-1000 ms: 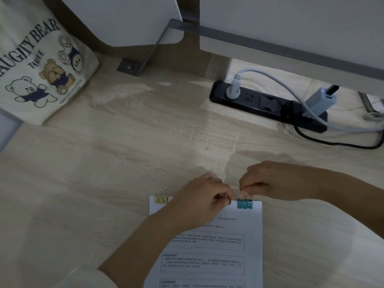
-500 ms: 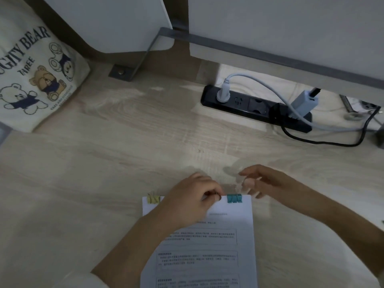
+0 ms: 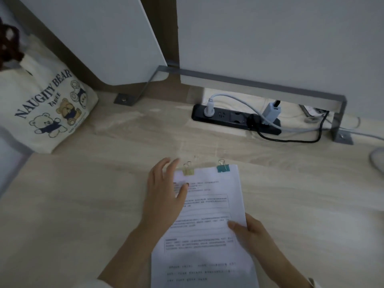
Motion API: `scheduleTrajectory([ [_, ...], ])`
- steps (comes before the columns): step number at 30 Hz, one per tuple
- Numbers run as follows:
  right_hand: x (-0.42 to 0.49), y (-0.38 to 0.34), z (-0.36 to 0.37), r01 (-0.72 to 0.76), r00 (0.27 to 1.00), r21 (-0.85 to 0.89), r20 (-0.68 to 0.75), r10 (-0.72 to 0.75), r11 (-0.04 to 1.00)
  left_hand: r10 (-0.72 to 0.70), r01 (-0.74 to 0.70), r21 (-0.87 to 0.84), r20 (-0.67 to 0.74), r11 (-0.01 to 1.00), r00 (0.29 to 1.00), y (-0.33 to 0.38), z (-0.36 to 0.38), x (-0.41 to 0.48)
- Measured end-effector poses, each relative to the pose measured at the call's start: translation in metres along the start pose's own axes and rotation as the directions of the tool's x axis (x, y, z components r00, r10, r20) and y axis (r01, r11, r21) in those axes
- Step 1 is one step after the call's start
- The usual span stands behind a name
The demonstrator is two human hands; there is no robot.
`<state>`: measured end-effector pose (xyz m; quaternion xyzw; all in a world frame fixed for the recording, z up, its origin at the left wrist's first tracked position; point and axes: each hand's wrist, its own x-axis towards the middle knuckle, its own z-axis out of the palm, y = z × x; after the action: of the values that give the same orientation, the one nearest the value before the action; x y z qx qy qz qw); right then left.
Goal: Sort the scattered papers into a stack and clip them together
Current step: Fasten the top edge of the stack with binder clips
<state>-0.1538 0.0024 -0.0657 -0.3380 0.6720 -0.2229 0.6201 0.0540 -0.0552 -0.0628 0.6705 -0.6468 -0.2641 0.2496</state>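
Yellow clip (image 3: 188,171) and teal clip (image 3: 223,168) clamped the papers (image 3: 207,217) at the top edge. Left grip (image 3: 164,196) was released, fingers straight. Right grip (image 3: 250,233) pinched the papers' side.

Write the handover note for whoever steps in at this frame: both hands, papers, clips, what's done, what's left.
Left hand: open, fingers straight, over the upper left of the paper stack; contact unclear.
Right hand: pinches the stack's right edge, thumb on top.
The stack lies on the desk, its sheets squared together. The yellow clip and the teal clip both sit on its top edge.
Done: papers stacked and clipped.
Left: probably only to let go of the stack. It is too dim to tell whether every sheet is caught.
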Motion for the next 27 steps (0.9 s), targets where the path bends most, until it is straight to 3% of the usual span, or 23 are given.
scheduleTrajectory([
  [3, -0.012, -0.004, 0.0, -0.002, 0.997, 0.131, -0.08, 0.013, 0.991, -0.221, 0.222, -0.066, 0.017, 0.973, 0.975, -0.016, -0.012, -0.02],
  [5, -0.02, -0.005, -0.002, 0.006, 0.996, 0.24, -0.091, 0.016, 0.971, -0.381, 0.429, -0.275, 0.212, 0.86, 0.9, -0.019, -0.017, -0.029],
  [7, -0.027, -0.005, -0.004, 0.02, 0.997, 0.331, -0.073, 0.005, 0.943, -0.403, 0.571, -0.413, 0.428, 0.709, 0.809, -0.02, -0.02, -0.039],
  [9, -0.034, -0.005, -0.004, 0.04, 0.997, 0.402, -0.078, -0.009, 0.915, -0.355, 0.564, -0.41, 0.483, 0.717, 0.801, -0.021, -0.022, -0.049],
  [13, -0.042, -0.002, -0.005, 0.069, 0.994, 0.445, -0.107, -0.024, 0.893, -0.316, 0.517, -0.437, 0.454, 0.736, 0.833, -0.01, -0.031, -0.063],
  [23, -0.061, 0.041, 0.012, -0.035, 0.981, 0.403, -0.163, 0.109, 0.915, -0.409, 0.584, -0.454, 0.429, 0.673, 0.805, -0.004, -0.027, -0.084],
  [27, -0.07, 0.062, 0.015, -0.006, 0.959, 0.396, -0.258, 0.117, 0.918, -0.438, 0.602, -0.448, 0.42, 0.661, 0.794, -0.005, -0.02, -0.095],
])
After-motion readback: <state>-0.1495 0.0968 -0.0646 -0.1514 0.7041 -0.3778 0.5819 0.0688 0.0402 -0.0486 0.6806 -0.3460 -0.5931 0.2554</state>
